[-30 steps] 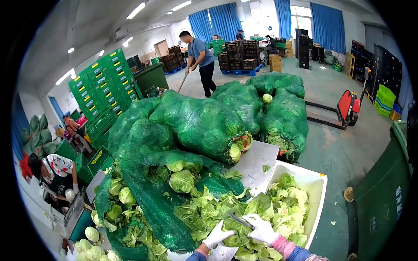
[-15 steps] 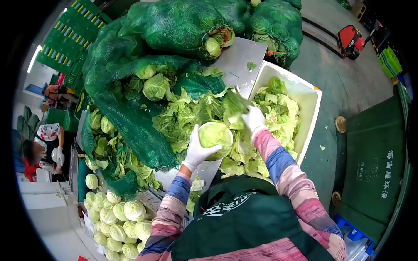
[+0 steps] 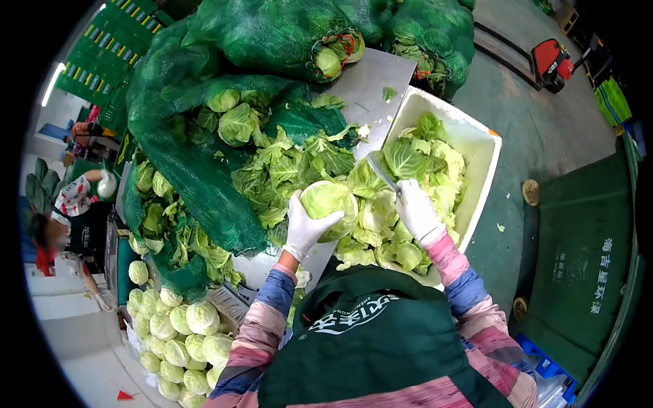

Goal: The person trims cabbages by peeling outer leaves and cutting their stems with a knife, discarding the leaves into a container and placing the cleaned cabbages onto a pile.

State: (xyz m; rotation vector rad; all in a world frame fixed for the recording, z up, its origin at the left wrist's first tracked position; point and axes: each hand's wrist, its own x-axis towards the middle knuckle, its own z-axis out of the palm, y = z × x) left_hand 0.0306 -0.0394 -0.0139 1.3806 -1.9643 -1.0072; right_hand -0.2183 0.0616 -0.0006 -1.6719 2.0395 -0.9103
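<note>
My left hand (image 3: 305, 226), in a white glove, is closed around a trimmed pale green cabbage (image 3: 329, 209). In my gloved right hand (image 3: 415, 210) is a knife (image 3: 383, 171), its blade pointing up and left. Loose cabbage leaves (image 3: 403, 160) lie just beyond the blade, at the edge of a white foam box (image 3: 481, 170) full of leaves. More cut leaves (image 3: 289, 166) are piled on the metal table (image 3: 377, 78) behind the held cabbage. The knife is apart from the cabbage.
A green mesh sack (image 3: 197, 183) with whole cabbages lies open on the left; other full sacks (image 3: 272, 41) stand behind. Trimmed cabbages (image 3: 178, 340) are heaped at lower left. A green bin (image 3: 578, 265) is on the right, a red pallet jack (image 3: 549, 64) beyond. Another person (image 3: 78, 211) works at far left.
My right hand has moved right and down, away from the cabbage, and a leaf has dropped toward the foam box. My left hand still holds the cabbage. The other person's arm has risen.
</note>
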